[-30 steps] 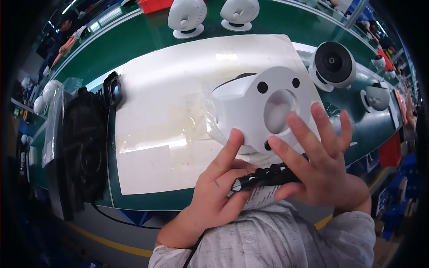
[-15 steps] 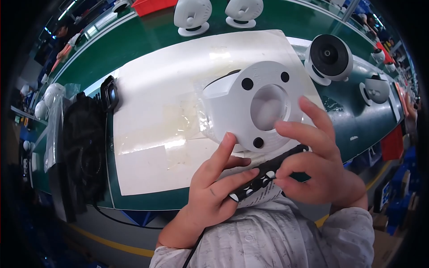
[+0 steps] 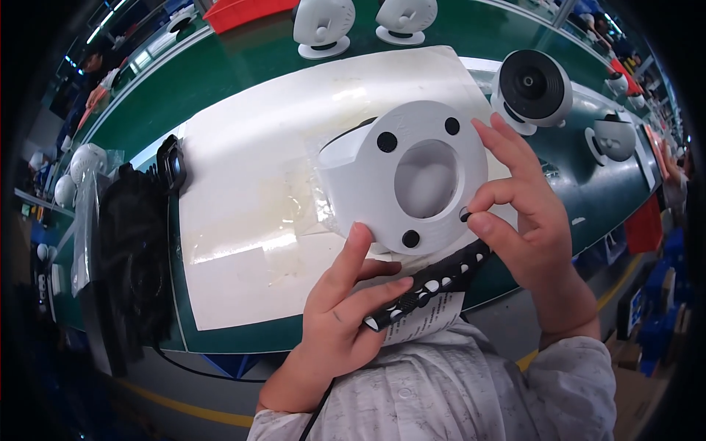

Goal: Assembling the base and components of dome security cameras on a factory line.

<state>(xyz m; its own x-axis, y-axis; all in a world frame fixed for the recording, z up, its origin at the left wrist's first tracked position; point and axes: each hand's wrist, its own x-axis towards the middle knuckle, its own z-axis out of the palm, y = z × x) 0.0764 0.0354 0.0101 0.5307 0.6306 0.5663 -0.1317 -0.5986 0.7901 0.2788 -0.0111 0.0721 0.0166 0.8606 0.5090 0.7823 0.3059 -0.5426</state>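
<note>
A white camera-like device point(image 3: 349, 184) lies tipped over on the white board, its round base facing me. Three black round pads sit on the base's ring, around a wide central hole. My right hand point(image 3: 529, 220) pinches a small black round pad point(image 3: 466, 214) between thumb and forefinger at the ring's right edge, other fingers raised. My left hand point(image 3: 342, 316) is closed on a black strip of round stick-on pads point(image 3: 434, 285), which shows white spots along it. The left forefinger touches the lower left of the base.
The white board point(image 3: 235, 169) lies on a green table point(image 3: 243, 59). Similar white devices stand behind it, and another point(image 3: 533, 84) is at the right. A black cloth-like bundle point(image 3: 136, 250) and clear plastic lie left; a red bin point(image 3: 243, 11) is at the back.
My right hand has moved up from the strip to the base's right edge, with a black pad in its fingertips. The left hand keeps its hold on the strip.
</note>
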